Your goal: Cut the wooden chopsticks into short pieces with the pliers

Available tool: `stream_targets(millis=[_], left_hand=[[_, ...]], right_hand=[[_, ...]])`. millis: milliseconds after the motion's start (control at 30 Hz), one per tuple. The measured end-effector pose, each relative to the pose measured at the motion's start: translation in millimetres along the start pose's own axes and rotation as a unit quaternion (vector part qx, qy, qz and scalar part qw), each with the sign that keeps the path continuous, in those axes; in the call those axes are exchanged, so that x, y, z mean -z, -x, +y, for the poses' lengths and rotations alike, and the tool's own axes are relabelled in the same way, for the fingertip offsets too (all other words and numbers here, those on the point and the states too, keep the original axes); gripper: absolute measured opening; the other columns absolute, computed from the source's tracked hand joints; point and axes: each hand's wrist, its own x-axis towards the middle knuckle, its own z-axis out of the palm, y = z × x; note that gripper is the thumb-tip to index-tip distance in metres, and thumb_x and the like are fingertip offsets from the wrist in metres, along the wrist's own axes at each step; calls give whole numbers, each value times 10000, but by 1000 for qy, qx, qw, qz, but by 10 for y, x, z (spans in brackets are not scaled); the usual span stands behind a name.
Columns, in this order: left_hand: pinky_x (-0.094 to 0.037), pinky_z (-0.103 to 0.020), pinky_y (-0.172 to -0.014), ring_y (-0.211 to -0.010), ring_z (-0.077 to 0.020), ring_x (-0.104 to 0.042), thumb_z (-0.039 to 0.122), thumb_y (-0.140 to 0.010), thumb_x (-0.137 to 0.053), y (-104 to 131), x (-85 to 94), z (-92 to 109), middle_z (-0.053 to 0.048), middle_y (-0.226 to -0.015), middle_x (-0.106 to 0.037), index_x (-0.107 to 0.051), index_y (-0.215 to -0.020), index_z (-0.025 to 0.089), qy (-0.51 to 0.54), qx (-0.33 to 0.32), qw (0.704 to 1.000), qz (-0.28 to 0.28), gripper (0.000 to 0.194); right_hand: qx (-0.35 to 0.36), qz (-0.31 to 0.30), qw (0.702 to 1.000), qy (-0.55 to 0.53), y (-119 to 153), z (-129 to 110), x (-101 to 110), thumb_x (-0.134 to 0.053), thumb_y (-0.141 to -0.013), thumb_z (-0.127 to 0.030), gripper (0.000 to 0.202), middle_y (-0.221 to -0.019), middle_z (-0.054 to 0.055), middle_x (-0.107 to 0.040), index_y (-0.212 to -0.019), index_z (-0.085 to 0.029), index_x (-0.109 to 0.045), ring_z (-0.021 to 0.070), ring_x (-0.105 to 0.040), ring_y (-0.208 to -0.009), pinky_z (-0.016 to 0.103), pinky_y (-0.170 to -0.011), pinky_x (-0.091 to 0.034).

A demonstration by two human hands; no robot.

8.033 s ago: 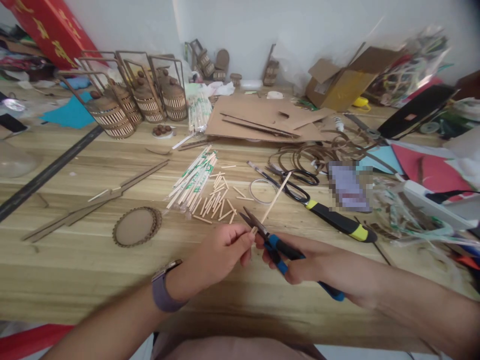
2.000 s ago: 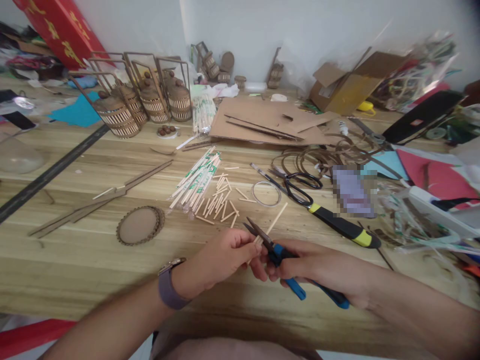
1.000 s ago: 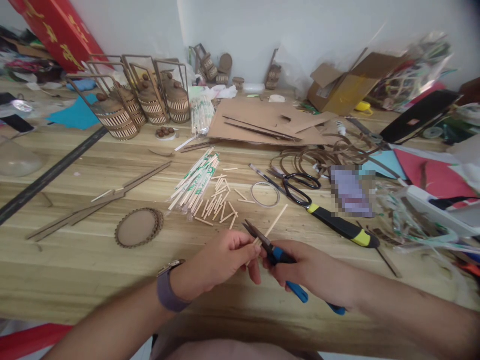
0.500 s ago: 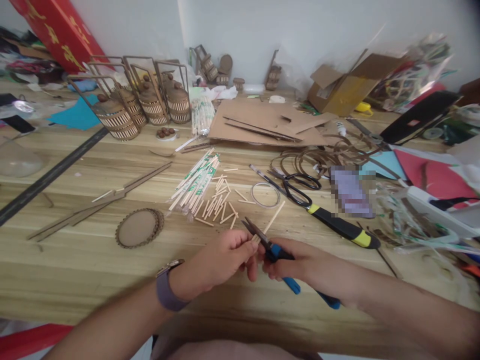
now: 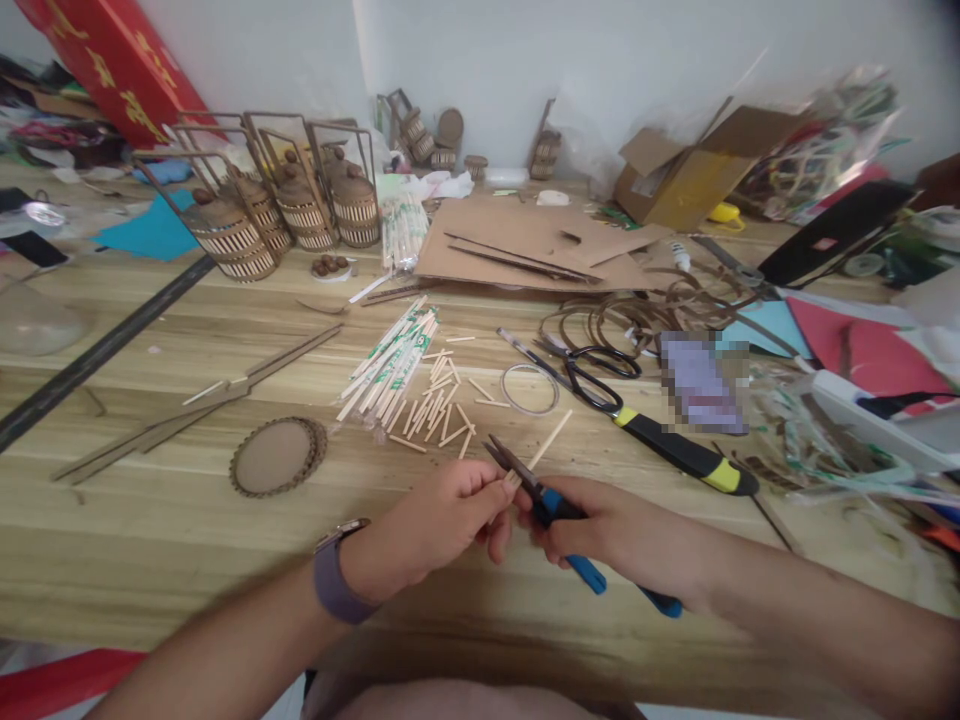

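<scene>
My left hand pinches a thin wooden stick near its end, along with what look like short stick ends at the fingertips. My right hand is wrapped round blue-and-black pliers, whose dark jaws lie across the stick right beside my left fingers. The long part of the stick points up and right beyond the jaws. Just past my hands are short cut stick pieces, scattered loosely. Behind and left of them lies a bundle of wrapped chopsticks in green-printed sleeves.
Left of my hands are round cardboard discs with corrugated edges and cardboard strips. To the right lie black scissors, a yellow-black cutter and a metal ring. Small handled baskets and a cardboard sheet are farther back.
Almost nothing differs. The stick and the pliers' handles have shifted very slightly to the right; both hands keep their hold.
</scene>
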Motion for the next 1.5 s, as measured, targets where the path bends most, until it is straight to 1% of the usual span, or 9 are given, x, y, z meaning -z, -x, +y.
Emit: stream_targets(millis=[300, 500, 733, 800, 900, 1000, 1167, 1333, 1500], left_hand=[[-292, -226, -512, -484, -92, -411, 505, -879, -434, 8, 16, -56, 48, -524, -499, -559, -830, 147, -27, -20, 999, 7, 382], [-321, -233, -543, -499, -98, -422, 487, -891, -443, -2, 21, -47, 51, -515, -484, -558, -813, 152, -21, -25, 999, 21, 362], [-352, -232, -596, -553, -106, -435, 420, -927, -421, 0, 164, 52, 64, -532, -447, -539, -843, 174, 12, -96, 982, 163, 286], [-348, -233, -585, -552, -109, -430, 417, -933, -405, -3, 198, 52, 64, -538, -437, -532, -830, 180, -28, -81, 980, 180, 288], [-336, -242, -555, -534, -119, -436, 435, -949, -358, 0, 200, 45, 57, -552, -447, -525, -816, 190, -146, -45, 979, 136, 325], [-348, -255, -582, -587, -140, -488, 388, -964, -334, 9, 167, 38, 35, -601, -493, -519, -809, 193, -274, -56, 954, 107, 311], [-359, -287, -634, -740, -201, -586, 268, -967, -335, 11, 121, -6, -55, -797, -639, -517, -809, 191, -460, -75, 873, 146, 253], [-394, -360, -707, -742, -251, -607, 250, -975, -283, 31, 61, 3, -117, -789, -663, -581, -860, 174, -603, -55, 782, 149, 329], [-409, -406, -801, -729, -244, -614, 205, -960, -293, 43, -13, -10, -126, -768, -670, -616, -876, 156, -638, -43, 755, 147, 337]], right_hand=[[41, 23, 995, 83, -30, 30, -7, -513, -729, -233, 27, -605, -54, -413, -745, -218, -498, 113, -392, -557, 220, -488, -334], [68, 12, 995, 74, -49, 3, -1, -511, -802, -326, 123, -639, -38, -459, -820, -209, -545, 126, -428, -588, 230, -515, -359], [99, 86, 980, 152, -33, -41, 79, -518, -829, -364, 156, -715, -7, -558, -815, -221, -580, 153, -509, -642, 253, -558, -417], [163, 174, 946, 222, -60, -7, 85, -491, -861, -356, 163, -676, -4, -555, -789, -221, -547, 165, -525, -621, 275, -564, -427], [320, 327, 835, 304, -157, 59, 85, -494, -888, -293, 96, -902, 85, -619, -905, -209, -538, 230, -598, -857, 350, -729, -484], [399, 369, 765, 347, -287, 126, 92, -521, -892, -252, 151, -1207, 173, -559, -1028, -187, -534, 284, -535, -1134, 406, -891, -460], [277, 348, 798, 407, -413, 210, 67, -493, -907, -311, 143, -863, 97, -626, -912, -179, -546, 258, -608, -767, 345, -640, -457], [178, 347, 805, 448, -386, 216, -22, -468, -902, -332, 160, -808, 77, -625, -849, -192, -524, 229, -604, -674, 287, -552, -353], [129, 346, 800, 472, -359, 190, -135, -466, -898, -320, 147, -817, 82, -644, -855, -191, -521, 215, -603, -644, 277, -533, -294]])
